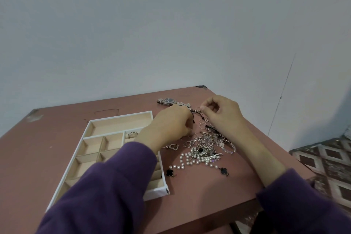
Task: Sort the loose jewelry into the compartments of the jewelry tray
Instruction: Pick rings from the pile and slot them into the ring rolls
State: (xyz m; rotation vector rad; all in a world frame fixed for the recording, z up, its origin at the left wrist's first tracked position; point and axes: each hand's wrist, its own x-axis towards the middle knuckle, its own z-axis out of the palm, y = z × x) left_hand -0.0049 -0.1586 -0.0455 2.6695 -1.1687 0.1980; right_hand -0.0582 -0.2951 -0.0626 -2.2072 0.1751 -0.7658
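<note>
The tabletop (57, 148) backs onto the wall at its far edge, and its right edge drops to patterned floor. There is open surface left of the tray (121, 118), whose near corner sits close to the front edge. One ring (132, 134) lies in a compartment just behind the long far one, and the left sleeve covers much of the rest. The pile (205, 146) sits right of the tray, with pearls (190, 159) trailing nearest and a watch (169, 101) at the back. Now the hands: left hand (171, 123) and right hand (224, 112) meet above the pile's far end. Their fingers (204, 108) are curled, both pinching a small tangle (196, 111) of hoops between them.
</note>
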